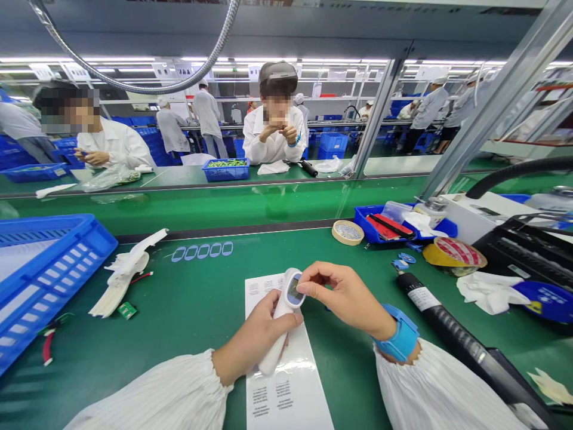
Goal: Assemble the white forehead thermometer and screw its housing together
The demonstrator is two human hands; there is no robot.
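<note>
My left hand is wrapped round the handle of a white handheld thermometer, which is tilted with its head away from me. Its dark screen sits in a blue-grey surround and faces up. Over the screen's right edge, my right hand is pinched, thumb against forefinger; whatever lies between the fingertips is too small to make out. A blue band circles my right wrist. Beneath the thermometer lies a white sheet of printed labels on the green bench. Several blue-rimmed screen frames lie in a row further off.
A blue basket stands left, beside crumpled white strips and a small green circuit board. Right are a black electric screwdriver, tape roll, round dish and blue tray. A co-worker sits opposite.
</note>
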